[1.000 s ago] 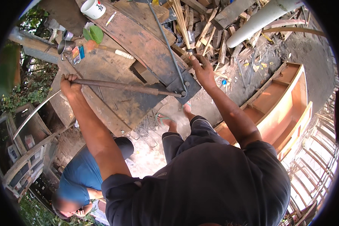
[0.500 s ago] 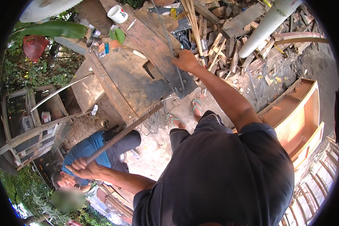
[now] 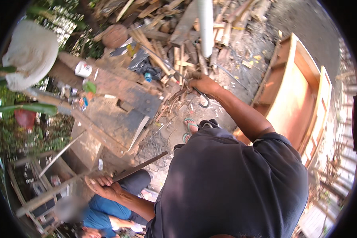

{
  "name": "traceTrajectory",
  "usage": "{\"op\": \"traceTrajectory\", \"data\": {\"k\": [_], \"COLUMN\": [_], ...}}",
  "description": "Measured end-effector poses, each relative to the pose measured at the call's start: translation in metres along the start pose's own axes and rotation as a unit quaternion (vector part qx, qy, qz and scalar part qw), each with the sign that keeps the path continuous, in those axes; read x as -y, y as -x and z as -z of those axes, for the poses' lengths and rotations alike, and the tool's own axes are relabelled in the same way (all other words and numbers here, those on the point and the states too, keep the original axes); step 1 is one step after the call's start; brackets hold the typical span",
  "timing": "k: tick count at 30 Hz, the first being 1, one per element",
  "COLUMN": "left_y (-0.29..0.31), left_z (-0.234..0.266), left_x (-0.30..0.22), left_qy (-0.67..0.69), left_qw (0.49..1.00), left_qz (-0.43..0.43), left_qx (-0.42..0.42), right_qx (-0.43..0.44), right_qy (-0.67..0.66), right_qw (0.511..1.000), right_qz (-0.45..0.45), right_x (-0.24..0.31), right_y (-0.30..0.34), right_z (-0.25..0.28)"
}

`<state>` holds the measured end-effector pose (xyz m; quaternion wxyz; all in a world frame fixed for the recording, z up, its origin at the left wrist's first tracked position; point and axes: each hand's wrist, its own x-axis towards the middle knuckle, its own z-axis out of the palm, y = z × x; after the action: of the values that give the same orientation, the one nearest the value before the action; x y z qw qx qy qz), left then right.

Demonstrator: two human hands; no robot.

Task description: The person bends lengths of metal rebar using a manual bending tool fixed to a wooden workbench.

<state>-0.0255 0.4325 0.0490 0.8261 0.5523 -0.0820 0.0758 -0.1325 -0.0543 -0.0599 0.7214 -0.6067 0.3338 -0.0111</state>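
Observation:
My left hand [image 3: 103,188] is closed round one end of a long, flat, dark metal bar [image 3: 141,166]. The bar's other end points up to the right, apart from the workbench [image 3: 107,137]. In my right hand [image 3: 205,85] is a thin metal rod [image 3: 168,66] whose near end curls into a hook [image 3: 204,104]. The rod runs up-left over the wood scraps, and the hook hangs free beyond the bench's right end. A dark metal plate [image 3: 146,101] lies on that end of the bench, beside a rectangular hole.
On the bench stand a white mug [image 3: 83,69] and small items. Scrap wood [image 3: 182,27] is heaped behind, under a pale pole [image 3: 205,29]. A wooden drawer-like frame [image 3: 293,91] lies at right. A person in blue [image 3: 107,210] is at lower left, beside a wooden rack [image 3: 47,194].
The view has turned. My right hand has lifted the hooked rod off the bench's dark plate and moved it right. The bar in my left hand has come away from the bench edge.

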Motion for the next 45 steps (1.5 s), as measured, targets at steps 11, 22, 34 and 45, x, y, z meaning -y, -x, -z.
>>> {"op": "traceTrajectory", "data": {"k": [11,22,34,45], "left_y": [0.073,0.145,0.202,0.211], "left_z": [-0.088,-0.213,-0.369,-0.392], "left_x": [0.105,0.185,0.284,0.309], "left_qy": [-0.013,-0.157,-0.234,-0.317], "left_qw": [0.969,0.933,0.908,0.891], "left_qz": [0.213,0.252,0.312,0.315], "left_qx": [0.127,0.203,0.153,0.076], "right_qx": [-0.363,-0.456,-0.423,-0.392], "right_qy": [0.275,-0.115,0.199,0.224], "right_qw": [0.879,0.866,0.846,0.892], "right_qz": [-0.139,-0.171,-0.257,-0.035], "right_x": [-0.249,-0.312,-0.351,-0.272], "right_y": [0.211,0.170,-0.069,-0.281], "right_z": [0.145,0.360,0.593,0.592]}}
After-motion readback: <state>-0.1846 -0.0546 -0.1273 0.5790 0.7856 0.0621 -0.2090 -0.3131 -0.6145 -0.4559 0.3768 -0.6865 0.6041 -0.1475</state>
